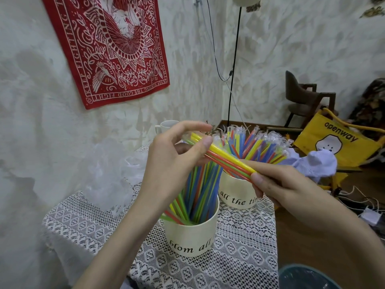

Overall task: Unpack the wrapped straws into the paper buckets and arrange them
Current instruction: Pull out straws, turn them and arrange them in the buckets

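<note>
A: What sort of place does the figure show?

B: A lived-in home room. A red printed cloth banner [108,49] hangs on the rough white plastered wall [291,49], and a slim black floor-lamp pole [234,65] stands in the corner.

A: What else marks it as domestic?

B: A white lace tablecloth [239,243] covers the small table, a dark brown wooden chair [306,99] stands behind, and a yellow canvas bag printed "openway" [337,142] sits beside it.

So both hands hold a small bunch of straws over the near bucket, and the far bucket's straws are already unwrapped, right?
Not quite: in the head view the far bucket's straws still wear clear wrappers. Both the left hand and right hand do hold the bunch over the near bucket.
</note>
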